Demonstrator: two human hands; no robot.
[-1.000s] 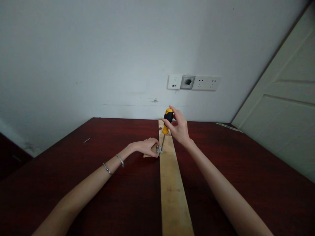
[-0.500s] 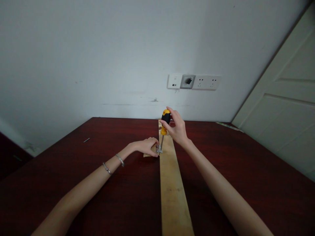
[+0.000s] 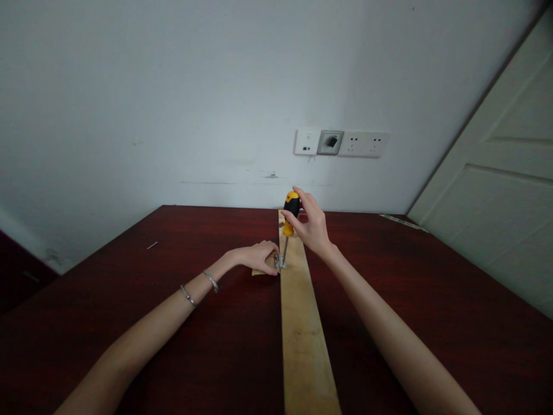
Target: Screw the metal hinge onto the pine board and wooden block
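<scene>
Ideally, this step wanted steady downward pressure, with the yellow-and-black-handled screwdriver (image 3: 292,204) kept in line beneath the palm and the small pale wooden piece (image 3: 270,261) held firmly against slipping. The right hand's (image 3: 311,225) fingers gripped the handle; the left hand's (image 3: 259,256) thumb and fingers grasped the wooden piece. The screwdriver stood above the long pale wooden plank (image 3: 305,328), its tip at the small silver metal hinge (image 3: 282,262) on the plank's left edge. It pointed downward, its long axis leaning slightly right at the top; the plank ran near to far across the dark red table (image 3: 207,357).
</scene>
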